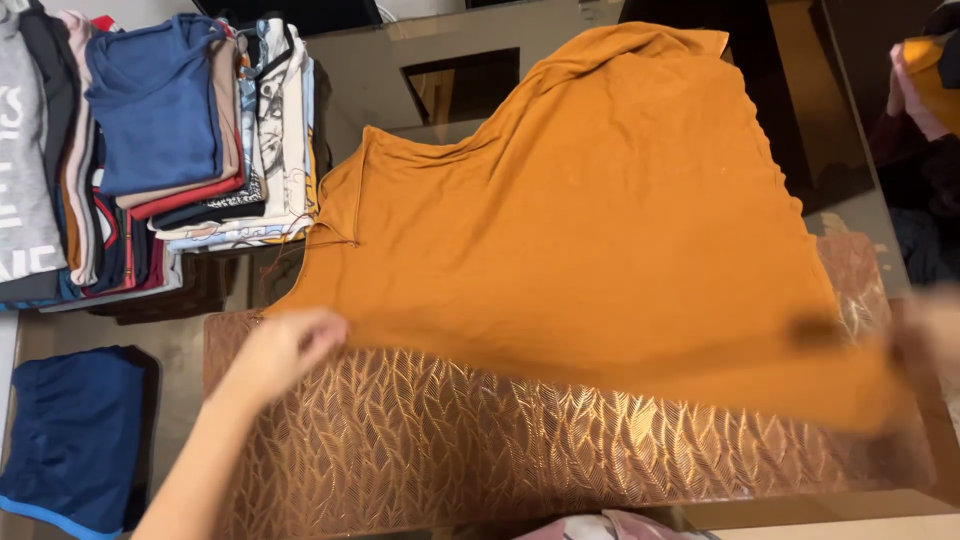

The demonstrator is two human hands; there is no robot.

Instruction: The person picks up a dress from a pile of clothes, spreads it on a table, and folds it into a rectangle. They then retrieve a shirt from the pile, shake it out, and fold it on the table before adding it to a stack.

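Across copper leaf-patterned mat point(480, 450): orange shirt point(600, 220) spread flat.
Left hand point(285, 345) pinching its near hem; right hand point(925, 335) blurred at opposite corner, grip unclear. Behind-left of shirt, folded clothes stacks point(160, 140) on glass table point(360, 70).

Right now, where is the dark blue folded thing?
In the head view, the dark blue folded garment lies at the lower left on the table, left of the copper leaf-patterned mat and below the stack of folded clothes.

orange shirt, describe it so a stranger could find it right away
Start at the copper leaf-patterned mat on the glass table. Spread flat over its far half lies the orange shirt, its near hem gripped by the left hand and the blurred right hand. Unlike the folded clothes stack beside it, it lies open and plain.
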